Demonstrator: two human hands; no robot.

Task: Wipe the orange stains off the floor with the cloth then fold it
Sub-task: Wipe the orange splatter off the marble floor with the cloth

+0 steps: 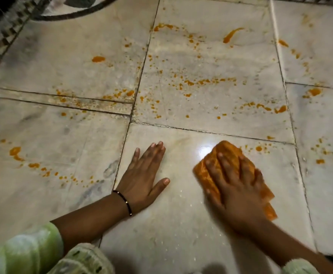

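Observation:
An orange cloth lies bunched on the pale marble floor, and my right hand presses flat on top of it with fingers spread. My left hand rests palm-down on the same tile, fingers apart, holding nothing, a dark bracelet on its wrist. Orange stains are splattered over the tiles beyond both hands, with a blob far left, a streak at the back, drops just right of the cloth and a trail at the left.
A dark curved hose or cable lies on the floor at the back left beside a patterned border. Dark grout lines divide the tiles. Green-and-white sleeves fill the bottom left corner.

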